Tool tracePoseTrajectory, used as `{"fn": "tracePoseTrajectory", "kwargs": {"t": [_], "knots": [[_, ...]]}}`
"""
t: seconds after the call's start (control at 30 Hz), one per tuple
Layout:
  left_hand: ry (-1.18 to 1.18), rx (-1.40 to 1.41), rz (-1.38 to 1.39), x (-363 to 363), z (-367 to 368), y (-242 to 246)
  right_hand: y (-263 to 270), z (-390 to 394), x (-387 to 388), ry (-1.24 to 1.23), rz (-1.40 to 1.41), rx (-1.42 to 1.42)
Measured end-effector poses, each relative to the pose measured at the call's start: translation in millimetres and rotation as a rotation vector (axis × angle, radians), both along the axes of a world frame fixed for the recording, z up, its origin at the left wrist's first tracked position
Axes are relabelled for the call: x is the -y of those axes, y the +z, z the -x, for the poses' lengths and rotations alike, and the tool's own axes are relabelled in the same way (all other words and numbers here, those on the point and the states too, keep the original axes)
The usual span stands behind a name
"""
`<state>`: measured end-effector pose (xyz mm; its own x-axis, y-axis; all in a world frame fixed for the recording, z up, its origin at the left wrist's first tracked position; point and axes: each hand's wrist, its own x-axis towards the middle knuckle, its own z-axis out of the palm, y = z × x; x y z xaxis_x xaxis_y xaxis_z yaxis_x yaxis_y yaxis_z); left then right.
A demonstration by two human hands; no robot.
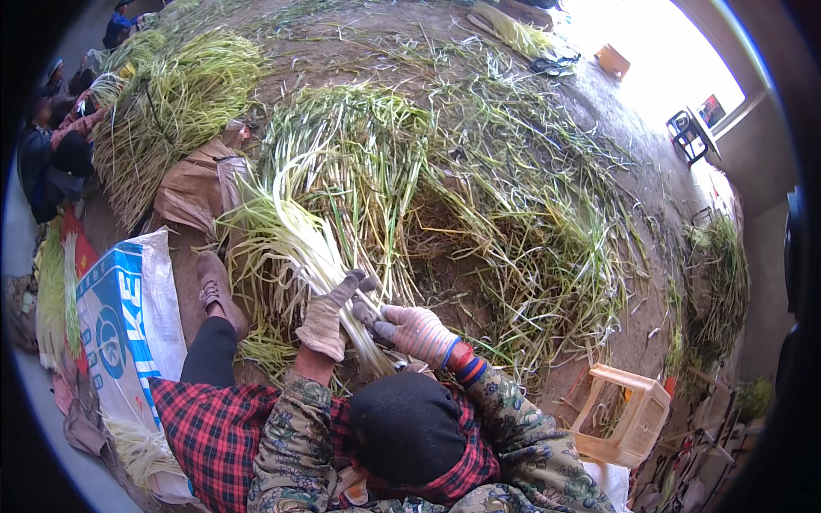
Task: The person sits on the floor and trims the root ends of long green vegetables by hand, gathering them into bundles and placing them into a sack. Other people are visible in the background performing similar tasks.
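My left hand (327, 317), in a worn, soiled knit glove, is wrapped around a bunch of long pale stalks (314, 240), like green garlic or scallions. Their white lower ends point down toward my lap and their yellow-green leaves fan out to the upper left. My right hand (417, 330), in a striped glove with grey fingertips, pinches stalks at the right side of the same bunch, near the lower ends. Just beyond the hands lies a heap of untrimmed stalks (359, 160), with dry outer leaves. A black rounded cloth shape (407, 426) is between my forearms.
A printed woven sack (128, 314) lies at left, with pale stalks (144, 449) by it. Another stalk heap (186, 90) and seated people (54, 141) are upper left. Loose leaves (545, 211) litter the floor at right. A plastic stool (622, 413) lies tipped at lower right.
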<state>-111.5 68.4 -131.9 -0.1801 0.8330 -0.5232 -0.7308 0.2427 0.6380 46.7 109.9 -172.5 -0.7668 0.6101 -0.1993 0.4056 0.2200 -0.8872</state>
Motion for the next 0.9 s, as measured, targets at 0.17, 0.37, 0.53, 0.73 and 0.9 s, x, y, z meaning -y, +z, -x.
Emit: {"fn": "tracePoseTrajectory", "kwargs": {"t": [0.17, 0.37, 0.53, 0.73, 0.9], "knots": [[0.041, -0.046, 0.053, -4.4, -1.4, -0.3, 6.4, -22.7, -2.4, 0.093, 0.028, 0.228], [0.168, -0.006, -0.02, -11.0, 8.5, 3.7, 29.4, -61.0, 19.4, -0.153, 0.169, 0.206], [0.158, 0.027, 0.015, -11.7, -1.6, -1.2, 32.3, -79.5, 33.3, -0.316, 0.192, -0.008], [0.39, 0.134, -0.039, -18.5, 27.6, -3.4, 20.6, -125.8, 42.7, -0.45, -0.039, -0.006], [0.447, 0.038, -0.147, -18.1, 68.0, -3.2, 21.6, -203.3, 34.5, -0.75, 0.323, 0.048]]}}
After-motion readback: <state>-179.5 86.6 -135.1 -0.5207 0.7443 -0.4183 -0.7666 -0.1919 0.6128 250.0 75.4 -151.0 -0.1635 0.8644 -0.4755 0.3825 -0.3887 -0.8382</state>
